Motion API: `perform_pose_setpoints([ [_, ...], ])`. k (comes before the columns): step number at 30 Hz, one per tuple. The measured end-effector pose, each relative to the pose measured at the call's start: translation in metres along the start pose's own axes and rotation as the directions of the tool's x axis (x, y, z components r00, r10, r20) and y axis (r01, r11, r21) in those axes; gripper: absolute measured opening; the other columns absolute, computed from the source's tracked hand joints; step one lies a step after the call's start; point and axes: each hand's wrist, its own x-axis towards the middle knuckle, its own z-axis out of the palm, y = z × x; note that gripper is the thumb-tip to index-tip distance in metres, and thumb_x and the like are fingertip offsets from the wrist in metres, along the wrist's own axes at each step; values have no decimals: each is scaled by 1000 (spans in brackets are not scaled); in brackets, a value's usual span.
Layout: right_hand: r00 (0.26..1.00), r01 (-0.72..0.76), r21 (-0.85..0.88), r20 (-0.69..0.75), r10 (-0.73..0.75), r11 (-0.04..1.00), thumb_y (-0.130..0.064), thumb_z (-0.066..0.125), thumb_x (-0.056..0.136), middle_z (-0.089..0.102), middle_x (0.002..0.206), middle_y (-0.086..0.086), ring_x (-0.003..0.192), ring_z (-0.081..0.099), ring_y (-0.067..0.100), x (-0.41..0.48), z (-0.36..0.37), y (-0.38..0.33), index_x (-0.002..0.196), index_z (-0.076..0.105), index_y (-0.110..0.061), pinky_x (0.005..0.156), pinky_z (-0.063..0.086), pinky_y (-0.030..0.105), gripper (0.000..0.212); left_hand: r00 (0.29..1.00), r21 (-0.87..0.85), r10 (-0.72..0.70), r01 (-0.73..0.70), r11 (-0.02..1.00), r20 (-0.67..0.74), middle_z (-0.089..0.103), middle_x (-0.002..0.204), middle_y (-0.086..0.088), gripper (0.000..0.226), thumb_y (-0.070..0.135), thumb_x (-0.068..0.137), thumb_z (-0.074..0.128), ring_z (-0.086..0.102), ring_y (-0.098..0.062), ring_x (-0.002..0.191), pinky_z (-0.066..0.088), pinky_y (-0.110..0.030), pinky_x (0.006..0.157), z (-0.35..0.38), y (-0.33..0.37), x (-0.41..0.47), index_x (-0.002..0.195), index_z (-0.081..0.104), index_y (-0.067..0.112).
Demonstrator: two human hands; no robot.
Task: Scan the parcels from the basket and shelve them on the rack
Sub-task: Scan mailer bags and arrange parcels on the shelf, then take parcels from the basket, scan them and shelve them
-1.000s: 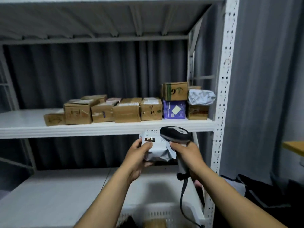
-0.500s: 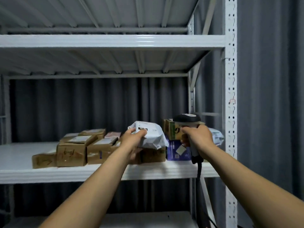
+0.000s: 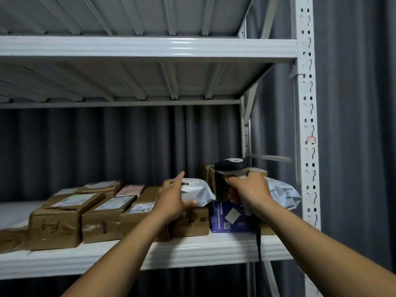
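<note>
A grey poly-bag parcel (image 3: 198, 192) lies on top of a cardboard box (image 3: 190, 221) on the white rack shelf (image 3: 192, 251). My left hand (image 3: 174, 199) holds the parcel's left end, thumb under it and index finger stretched over its top. My right hand (image 3: 246, 189) grips the handle of a black and white barcode scanner (image 3: 232, 166), held upright just right of the parcel, its cable hanging down past the shelf edge.
Several cardboard boxes (image 3: 57, 219) line the shelf to the left. A purple box (image 3: 229, 217), a brown box behind the scanner and another grey bag (image 3: 282, 195) fill the right end. The rack's white post (image 3: 307, 125) stands at right. An upper shelf (image 3: 150, 48) runs overhead.
My view rose from the lower shelf to this one. My left hand carried the grey parcel up and set it down on the box; the right hand with the scanner rose alongside.
</note>
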Motion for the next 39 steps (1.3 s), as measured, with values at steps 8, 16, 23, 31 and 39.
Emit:
perform_pose_setpoints([
  [8,1000,-14,-40,-14,14,999,-25,72,74,71,71,15,58,69,29,7,5,9,79,68,-3,59,61,43,23,981,298,168,-134,945,-93,54,127,-1,40,25,86,64,49,-23,115,47,-34,90,3,3,16,125,60,25],
  [16,1000,-4,-115,-11,3,993,-34,71,70,72,72,10,64,70,29,8,5,8,76,67,-10,65,60,46,25,995,348,70,-41,937,-71,55,119,-9,30,21,88,57,53,-29,110,49,-37,87,18,10,38,118,62,18],
  [23,998,-4,-125,62,11,992,-21,71,79,72,70,14,58,70,30,-19,-5,10,77,67,-5,59,60,40,17,979,311,144,-93,946,-146,51,132,-8,43,25,90,60,44,-31,121,41,-37,97,4,5,9,132,54,21],
  [31,960,-111,-54,252,121,992,-11,67,82,68,71,16,53,66,26,-106,6,59,87,66,-2,46,52,29,10,956,137,253,-233,963,-148,60,122,-7,40,20,83,64,52,-27,116,41,-34,100,23,-40,-91,123,63,17],
  [39,838,-288,-251,401,371,924,-11,68,83,73,77,12,50,63,19,-210,34,154,84,67,-7,47,50,27,5,997,84,58,-61,995,45,59,123,-6,37,15,86,65,53,-28,115,44,-38,98,98,-135,-238,123,63,15],
])
